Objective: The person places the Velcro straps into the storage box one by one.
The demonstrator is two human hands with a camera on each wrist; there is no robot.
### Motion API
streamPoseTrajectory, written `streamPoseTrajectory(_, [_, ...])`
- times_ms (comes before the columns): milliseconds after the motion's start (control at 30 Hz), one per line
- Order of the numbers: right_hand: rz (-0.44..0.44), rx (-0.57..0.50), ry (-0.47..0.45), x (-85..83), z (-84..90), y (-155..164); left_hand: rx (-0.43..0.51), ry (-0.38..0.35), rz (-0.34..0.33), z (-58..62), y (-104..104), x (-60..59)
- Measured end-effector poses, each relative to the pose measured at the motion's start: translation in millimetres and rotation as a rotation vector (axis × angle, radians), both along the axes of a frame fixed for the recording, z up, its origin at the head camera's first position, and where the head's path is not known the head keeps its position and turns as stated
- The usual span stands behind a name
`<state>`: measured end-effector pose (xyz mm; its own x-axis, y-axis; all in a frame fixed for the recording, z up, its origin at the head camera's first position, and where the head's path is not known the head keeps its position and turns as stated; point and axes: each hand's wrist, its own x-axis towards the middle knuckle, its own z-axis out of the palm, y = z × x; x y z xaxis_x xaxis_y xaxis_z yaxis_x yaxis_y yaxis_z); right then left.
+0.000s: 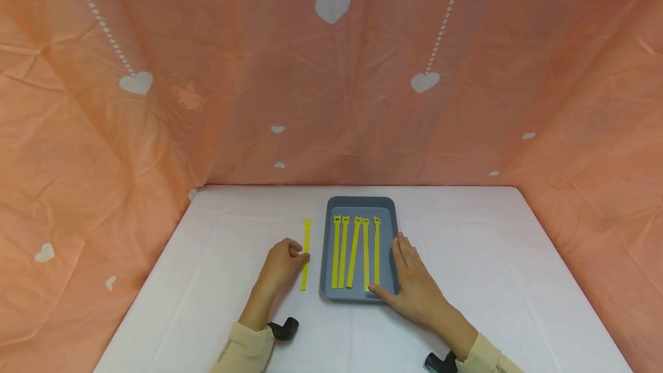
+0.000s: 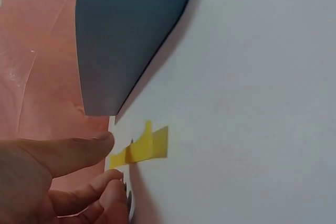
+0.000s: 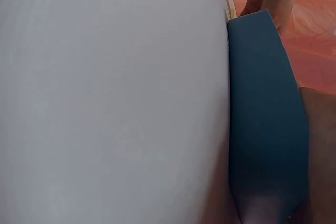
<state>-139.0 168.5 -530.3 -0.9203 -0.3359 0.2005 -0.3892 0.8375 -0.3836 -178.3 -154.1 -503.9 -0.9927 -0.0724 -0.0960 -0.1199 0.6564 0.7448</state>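
A yellow cable tie (image 1: 307, 235) with a slotted head lies lengthwise on the table, left of the tray. My left hand (image 1: 284, 263) is right at it, its thumb overlapping the strip in the head view. In the left wrist view, the thumb and fingertips stand apart on either side of the yellow cable tie (image 2: 139, 149). Several matching cable ties (image 1: 354, 252) lie side by side in the grey-blue tray (image 1: 361, 201), slotted heads at the far end. My right hand (image 1: 414, 284) rests along the tray's right rim, fingers straight, thumb over the near right corner.
White cloth covers the table (image 1: 466, 235). A peach curtain (image 1: 331, 102) with pale hearts hangs at the back and both sides. Black wrist devices (image 1: 284, 329) sit by both cuffs.
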Motion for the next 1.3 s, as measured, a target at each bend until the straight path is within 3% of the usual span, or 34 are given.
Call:
streamPoseTrajectory(500, [0.001,0.002,-0.044,-0.6,3.6,-0.5,0.023,-0.018,0.000,-0.3,4.8,17.2])
streamPoseTrajectory(800, [-0.001,0.002,-0.044,-0.8,2.6,-1.3,-0.008,0.026,0.024,-5.9,14.3,17.9])
streamPoseTrajectory(1033, [0.000,-0.003,-0.037,-0.2,2.7,-2.9,0.023,0.038,0.049,-8.1,10.6,16.9])
streamPoseTrajectory(1300, [0.002,0.002,-0.039,-0.5,2.5,-2.9,0.066,0.010,0.046,-11.9,3.2,10.7])
